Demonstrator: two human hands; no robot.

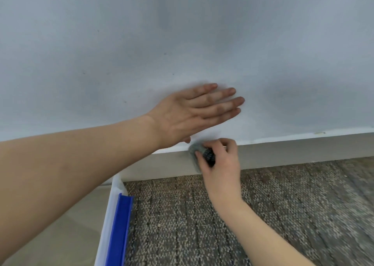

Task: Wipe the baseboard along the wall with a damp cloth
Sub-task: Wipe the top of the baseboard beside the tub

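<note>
The right hand (219, 160) pinches the bunched cloth (197, 154) against the baseboard (293, 152), whose long axis runs sideways past it, while the left hand (194, 113) lies spread above the baseboard.

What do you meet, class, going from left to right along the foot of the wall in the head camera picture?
Blue strip beside a white edge → grey cloth pressed on the baseboard → right hand, fingers closed on the cloth → bare baseboard running right. The left hand lies flat on the wall above, so it is left out.
</note>
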